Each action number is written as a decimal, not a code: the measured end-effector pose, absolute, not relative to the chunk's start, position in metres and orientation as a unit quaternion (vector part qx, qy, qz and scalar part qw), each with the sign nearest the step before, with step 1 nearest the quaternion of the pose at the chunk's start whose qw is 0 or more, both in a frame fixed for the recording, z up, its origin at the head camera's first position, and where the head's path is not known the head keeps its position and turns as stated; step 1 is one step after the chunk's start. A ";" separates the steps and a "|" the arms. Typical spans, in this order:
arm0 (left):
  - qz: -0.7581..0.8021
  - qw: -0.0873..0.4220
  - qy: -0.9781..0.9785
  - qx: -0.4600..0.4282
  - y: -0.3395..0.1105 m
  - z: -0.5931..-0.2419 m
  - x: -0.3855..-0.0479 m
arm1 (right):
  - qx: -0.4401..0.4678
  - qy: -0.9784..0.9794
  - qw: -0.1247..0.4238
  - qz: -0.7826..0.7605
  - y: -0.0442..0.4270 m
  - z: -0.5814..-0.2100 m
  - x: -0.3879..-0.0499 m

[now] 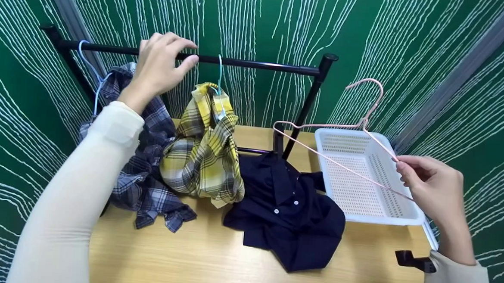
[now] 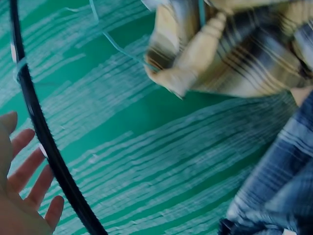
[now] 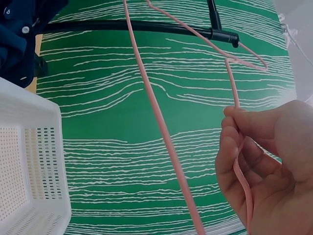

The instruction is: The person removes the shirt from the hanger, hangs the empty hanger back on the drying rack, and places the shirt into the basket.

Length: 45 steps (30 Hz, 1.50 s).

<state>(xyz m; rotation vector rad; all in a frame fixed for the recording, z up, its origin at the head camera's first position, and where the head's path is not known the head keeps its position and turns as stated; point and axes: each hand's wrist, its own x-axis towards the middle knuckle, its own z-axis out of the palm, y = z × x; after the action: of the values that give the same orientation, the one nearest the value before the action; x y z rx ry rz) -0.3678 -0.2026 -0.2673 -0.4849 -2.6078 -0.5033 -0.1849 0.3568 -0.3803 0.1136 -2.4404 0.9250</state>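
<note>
My right hand [image 1: 437, 190] pinches one shoulder of a pink wire hanger [image 1: 330, 125], which hangs over the basket with its hook up. The right wrist view shows thumb and fingers curled on the hanger wire [image 3: 233, 83]. At the black rail [image 1: 260, 64] my left hand [image 1: 161, 63] is spread with fingers apart, holding nothing. In the left wrist view the fingers [image 2: 36, 171] are beside the rail. A yellow plaid shirt [image 1: 208, 156] hangs right of that hand on a blue hanger. A dark blue plaid shirt [image 1: 147, 162] hangs to its left, partly behind the arm.
A navy shirt [image 1: 291, 221] with white buttons lies crumpled on the wooden table [image 1: 185, 263]. The white perforated basket [image 1: 353, 181] stands at the right, below the pink hanger. The rack's right post [image 1: 303, 109] rises behind the navy shirt. Green walls with white streaks surround the table.
</note>
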 end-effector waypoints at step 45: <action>-0.153 0.254 -0.936 -0.191 -0.221 -0.299 -0.405 | 0.063 -0.871 0.209 0.441 0.243 -0.370 -0.258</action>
<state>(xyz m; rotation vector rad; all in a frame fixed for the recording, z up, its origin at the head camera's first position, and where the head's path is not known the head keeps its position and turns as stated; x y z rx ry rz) -0.4050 -0.2206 -0.2991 -0.5188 -2.5420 -0.4154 -0.2580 0.2434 -0.3702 0.1756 -2.4219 1.2267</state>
